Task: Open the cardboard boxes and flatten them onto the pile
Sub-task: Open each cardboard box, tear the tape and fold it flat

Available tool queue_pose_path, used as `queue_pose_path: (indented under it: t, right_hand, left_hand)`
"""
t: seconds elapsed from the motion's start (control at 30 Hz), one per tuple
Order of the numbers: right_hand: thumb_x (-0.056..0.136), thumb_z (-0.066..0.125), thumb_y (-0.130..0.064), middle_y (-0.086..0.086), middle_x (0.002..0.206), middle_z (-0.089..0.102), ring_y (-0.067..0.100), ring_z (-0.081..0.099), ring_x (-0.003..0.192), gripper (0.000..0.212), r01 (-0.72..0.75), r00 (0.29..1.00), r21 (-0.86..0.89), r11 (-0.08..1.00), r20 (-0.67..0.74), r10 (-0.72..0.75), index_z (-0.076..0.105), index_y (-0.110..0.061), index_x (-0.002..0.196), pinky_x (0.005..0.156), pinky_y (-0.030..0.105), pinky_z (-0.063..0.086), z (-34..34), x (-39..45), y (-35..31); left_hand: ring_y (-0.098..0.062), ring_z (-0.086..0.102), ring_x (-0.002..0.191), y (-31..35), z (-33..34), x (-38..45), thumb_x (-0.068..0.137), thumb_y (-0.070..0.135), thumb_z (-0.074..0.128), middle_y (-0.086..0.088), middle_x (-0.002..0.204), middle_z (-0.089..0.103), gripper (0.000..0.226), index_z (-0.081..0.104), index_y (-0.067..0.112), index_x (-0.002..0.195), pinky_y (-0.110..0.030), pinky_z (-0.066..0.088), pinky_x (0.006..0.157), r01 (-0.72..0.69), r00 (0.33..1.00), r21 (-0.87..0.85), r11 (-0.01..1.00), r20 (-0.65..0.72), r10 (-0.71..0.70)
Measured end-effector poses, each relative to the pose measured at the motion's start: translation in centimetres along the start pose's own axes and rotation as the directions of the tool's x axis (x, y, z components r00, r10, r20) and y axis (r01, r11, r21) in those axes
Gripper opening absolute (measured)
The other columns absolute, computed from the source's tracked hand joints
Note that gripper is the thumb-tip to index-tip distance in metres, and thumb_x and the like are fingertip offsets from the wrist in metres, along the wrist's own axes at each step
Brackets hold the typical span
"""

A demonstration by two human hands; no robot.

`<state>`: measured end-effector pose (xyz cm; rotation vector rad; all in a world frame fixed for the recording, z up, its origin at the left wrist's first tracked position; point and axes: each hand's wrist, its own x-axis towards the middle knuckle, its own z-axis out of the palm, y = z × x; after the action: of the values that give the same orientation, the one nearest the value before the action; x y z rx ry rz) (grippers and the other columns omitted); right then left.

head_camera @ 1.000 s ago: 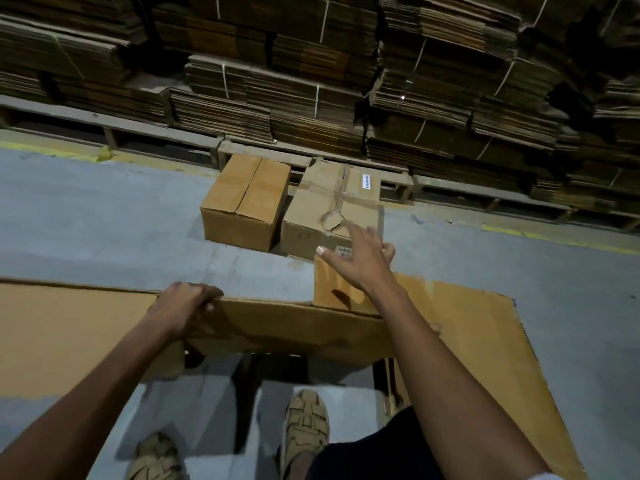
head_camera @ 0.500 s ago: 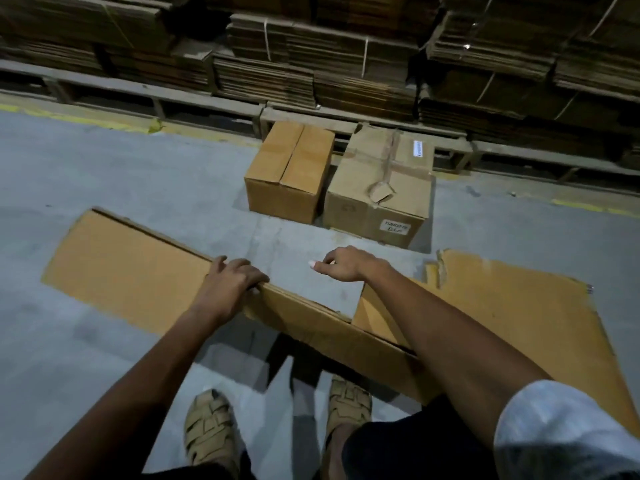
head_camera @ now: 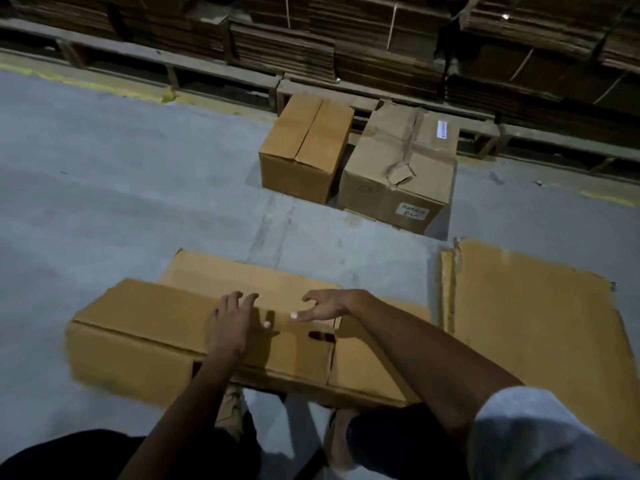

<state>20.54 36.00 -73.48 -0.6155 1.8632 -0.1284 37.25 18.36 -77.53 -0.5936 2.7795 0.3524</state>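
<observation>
A brown flattened cardboard box (head_camera: 145,344) lies on the grey floor just in front of my feet, its flaps folded over. My left hand (head_camera: 235,323) rests palm down on its middle with fingers spread. My right hand (head_camera: 323,304) hovers just above the same panel, fingers loosely spread, holding nothing. A second flattened sheet (head_camera: 533,323) lies on the floor to the right. Two closed boxes stand farther away: a clean brown box (head_camera: 306,147) and a worn taped box (head_camera: 398,168) with a handwritten label.
Wooden pallets (head_camera: 214,74) loaded with strapped bundles of flat cardboard (head_camera: 388,39) run along the back. A yellow floor line (head_camera: 104,90) marks their edge. Bare grey concrete (head_camera: 104,188) spreads to the left. My sandalled feet (head_camera: 232,407) are under the near edge.
The cardboard that I held upright by its top edge has gone down flat on the floor. Both hands let go of the edge and now lie over its top face.
</observation>
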Motion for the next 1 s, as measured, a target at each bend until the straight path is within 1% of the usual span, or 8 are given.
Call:
queue_pose_path:
  t: [0.07,0.17,0.4,0.5,0.7,0.83,0.93,1.0]
  right_hand:
    - [0.092,0.051,-0.072,0.007,0.169,0.015,0.034,0.027,0.150,0.094,-0.013,1.000,-0.108,0.994,-0.030,0.010,0.014,-0.022,0.162,0.117,0.052,0.031,0.6,0.6,0.0]
    - [0.086,0.054,-0.077,0.009,0.167,0.021,0.036,0.034,0.146,0.101,-0.041,0.998,-0.202,0.979,-0.052,0.031,0.014,-0.024,0.162,0.113,0.052,0.036,1.1,1.9,0.2]
    - [0.085,0.045,-0.084,0.011,0.164,0.030,0.037,0.033,0.146,0.101,-0.101,0.992,-0.348,0.932,-0.102,0.069,0.012,-0.026,0.161,0.117,0.058,0.018,3.1,4.5,1.2]
    - [0.082,0.048,-0.084,0.012,0.162,0.032,0.037,0.033,0.145,0.103,-0.122,0.988,-0.353,0.928,-0.131,0.080,0.017,-0.025,0.160,0.116,0.058,0.018,3.3,5.5,1.1]
    - [0.079,0.052,-0.085,0.006,0.134,0.058,0.032,0.053,0.123,0.092,-0.110,0.971,-0.514,0.850,-0.240,-0.020,0.046,-0.020,0.143,0.104,0.056,0.026,-1.1,3.0,-0.8]
    - [0.086,0.068,-0.063,0.009,0.136,0.057,0.031,0.056,0.116,0.073,-0.022,0.965,-0.401,0.916,-0.247,-0.085,0.050,-0.017,0.140,0.093,0.042,0.049,-3.7,-0.4,-0.7]
    - [0.096,0.064,-0.046,0.009,0.132,0.057,0.027,0.054,0.107,0.052,0.037,0.952,-0.385,0.922,-0.266,-0.150,0.051,-0.015,0.136,0.083,0.035,0.042,-4.3,-3.6,0.6]
    - [0.100,0.060,-0.041,0.007,0.131,0.057,0.028,0.055,0.114,0.043,0.078,0.934,-0.334,0.939,-0.305,-0.186,0.052,-0.017,0.135,0.085,0.034,0.040,-4.0,-5.5,1.5]
  left_hand:
    - [-0.030,0.033,0.137,-0.5,1.8,-0.9,0.093,0.066,0.048,-0.008,0.149,0.038,0.073,0.032,0.027,0.152,-0.047,0.031,0.108,-0.007,0.995,-0.079,0.997,0.098,0.015]
    - [-0.029,0.032,0.139,-0.1,2.6,-0.7,0.095,0.067,0.041,-0.007,0.152,0.037,0.073,0.028,0.026,0.154,-0.049,0.027,0.111,-0.017,0.984,-0.137,0.990,0.172,0.041]
    - [-0.028,0.025,0.143,1.5,1.4,1.3,0.089,0.063,0.058,-0.005,0.155,0.032,0.082,0.023,0.028,0.154,-0.049,0.028,0.110,-0.130,0.971,-0.074,0.989,0.192,0.142]
    - [-0.028,0.018,0.147,2.0,1.4,1.4,0.086,0.061,0.064,-0.006,0.159,0.025,0.089,0.020,0.027,0.155,-0.050,0.026,0.113,-0.149,0.970,-0.037,0.988,0.189,0.153]
    - [-0.033,0.003,0.152,2.1,-0.9,1.6,0.070,0.062,0.079,-0.008,0.166,0.003,0.123,0.001,0.027,0.158,-0.054,0.020,0.117,-0.142,0.986,0.025,0.990,0.097,0.139]
    - [-0.033,0.004,0.151,2.4,-3.2,1.2,0.070,0.061,0.079,-0.009,0.166,0.002,0.118,0.007,0.029,0.157,-0.052,0.022,0.116,-0.168,0.986,0.108,0.980,0.001,0.169]
    - [-0.033,0.004,0.151,2.8,-4.4,-0.4,0.076,0.058,0.077,-0.007,0.166,-0.001,0.112,0.007,0.028,0.157,-0.051,0.025,0.116,-0.125,0.985,0.127,0.984,-0.099,0.138]
    - [-0.034,0.002,0.152,3.2,-4.8,-1.5,0.079,0.053,0.077,-0.009,0.166,-0.007,0.111,0.003,0.029,0.158,-0.052,0.026,0.116,-0.118,0.981,0.115,0.986,-0.139,0.134]
